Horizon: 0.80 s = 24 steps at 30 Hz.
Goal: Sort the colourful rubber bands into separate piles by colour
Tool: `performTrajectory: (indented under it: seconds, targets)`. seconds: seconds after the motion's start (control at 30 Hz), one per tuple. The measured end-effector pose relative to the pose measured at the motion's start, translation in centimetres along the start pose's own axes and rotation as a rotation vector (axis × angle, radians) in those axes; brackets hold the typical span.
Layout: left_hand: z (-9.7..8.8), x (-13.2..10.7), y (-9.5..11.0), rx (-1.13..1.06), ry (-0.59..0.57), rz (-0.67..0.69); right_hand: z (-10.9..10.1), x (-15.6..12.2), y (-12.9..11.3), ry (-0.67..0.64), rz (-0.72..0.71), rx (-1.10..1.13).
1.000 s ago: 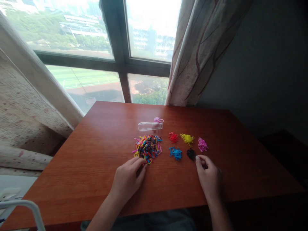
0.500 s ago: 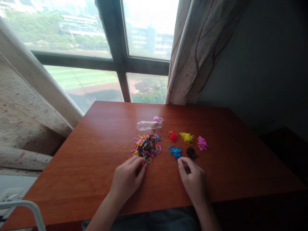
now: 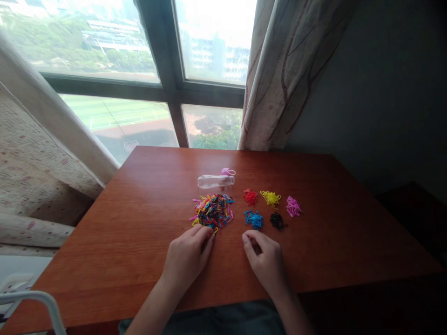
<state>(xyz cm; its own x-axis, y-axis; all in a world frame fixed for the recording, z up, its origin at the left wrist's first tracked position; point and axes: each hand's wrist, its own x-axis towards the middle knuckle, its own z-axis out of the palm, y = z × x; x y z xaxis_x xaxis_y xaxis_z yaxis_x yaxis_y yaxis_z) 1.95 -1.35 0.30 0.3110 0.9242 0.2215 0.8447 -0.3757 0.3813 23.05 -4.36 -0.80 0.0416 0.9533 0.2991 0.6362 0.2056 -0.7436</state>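
A mixed pile of small plastic stitch markers (image 3: pixel 213 209) in several colours lies on the wooden table. My left hand (image 3: pixel 190 249) rests at its near edge, thumb and fingertips closed together. A yellow marker shows right by those fingertips, but what is between them is hidden. My right hand (image 3: pixel 263 253) is just below the blue markers (image 3: pixel 253 219), thumb and forefinger pinched; I cannot see anything in the pinch. Sorted heaps of red markers (image 3: pixel 250 197), yellow markers (image 3: pixel 271 198), black markers (image 3: pixel 277 221) and pink markers (image 3: pixel 294 206) lie to the right.
Behind the mixed pile a clear bottle (image 3: pixel 214 181) lies on its side, with a pink looped cap (image 3: pixel 227 172) beside it. The table (image 3: pixel 139 204) reaches back to a window with curtains (image 3: pixel 275 83). A white curved bar (image 3: pixel 42 298) stands at the lower left.
My right hand has moved left, from between the blue and black heaps to below the blue one. My left hand has stayed at the mixed pile's near edge.
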Motion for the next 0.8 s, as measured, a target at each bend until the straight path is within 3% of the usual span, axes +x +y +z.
performTrajectory:
  seconds: [0.27,0.53,0.8]
  targets:
    - [-0.08,-0.48,-0.44,-0.140,0.091,-0.076,0.32,-0.20,0.39,0.000,-0.024,0.012]
    - [-0.33,-0.58,-0.99,-0.272,0.074,-0.151,0.30,-0.12,0.32,-0.004,-0.027,0.015]
    - [-0.77,-0.13,-0.51,-0.437,0.048,-0.137,0.31,-0.17,0.37,-0.020,-0.029,0.010]
